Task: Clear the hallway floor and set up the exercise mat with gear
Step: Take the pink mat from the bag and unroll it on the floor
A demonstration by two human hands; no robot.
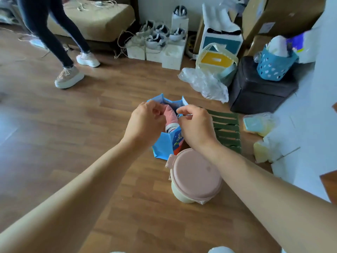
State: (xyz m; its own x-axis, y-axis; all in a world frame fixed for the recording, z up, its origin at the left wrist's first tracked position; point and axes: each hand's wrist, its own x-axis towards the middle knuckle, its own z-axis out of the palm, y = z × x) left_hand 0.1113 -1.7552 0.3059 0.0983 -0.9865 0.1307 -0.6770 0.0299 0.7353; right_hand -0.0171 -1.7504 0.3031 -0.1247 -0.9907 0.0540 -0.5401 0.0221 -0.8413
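Blue bag [165, 143] stood upright on floor [73, 125], mouth directly under both hands; left hand [145, 123] and right hand [196, 126] pinched on opposite rims, equally near

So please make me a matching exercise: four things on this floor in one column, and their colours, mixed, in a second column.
Things:
1. gift bag
2. round container lid
3. slatted rack
4. perforated basket

Colours:
A. dark green
B. pale pink
C. bright blue with printed pictures
D. blue with white showing through the holes

Pairs: 1-C, 2-B, 3-A, 4-D
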